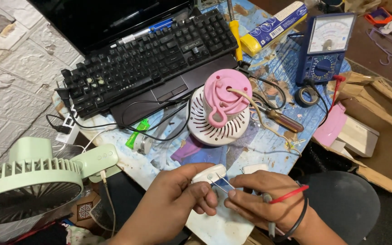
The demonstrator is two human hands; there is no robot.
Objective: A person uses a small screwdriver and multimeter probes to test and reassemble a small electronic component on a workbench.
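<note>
A: We note the left hand [178,193] at the near edge of the counter [275,68], its fingers wrapped around a small white plastic part [209,173], thumb under, so the screw face is turned up towards us.

B: Agreed. The right hand [262,199] meets it from the other side, fingers pinched narrow on a pair of tweezers [223,183], the tips touching the part. We judge the part is lifted off the counter so both hands can steady each other.

A: A red wire [289,194] and a black wire [301,218] cross the right wrist; they seem to run from the blue meter [325,47] at the far right. Whether that hand also holds a probe, we cannot tell.

B: Just beyond the hands sits a white and pink round housing [221,111], grille side up, with a cord coming out of its top, near a screwdriver [284,120].

A: The keyboard [153,50] lies across a laptop, pushed back. A green fan [32,179] stands at the near left.
</note>
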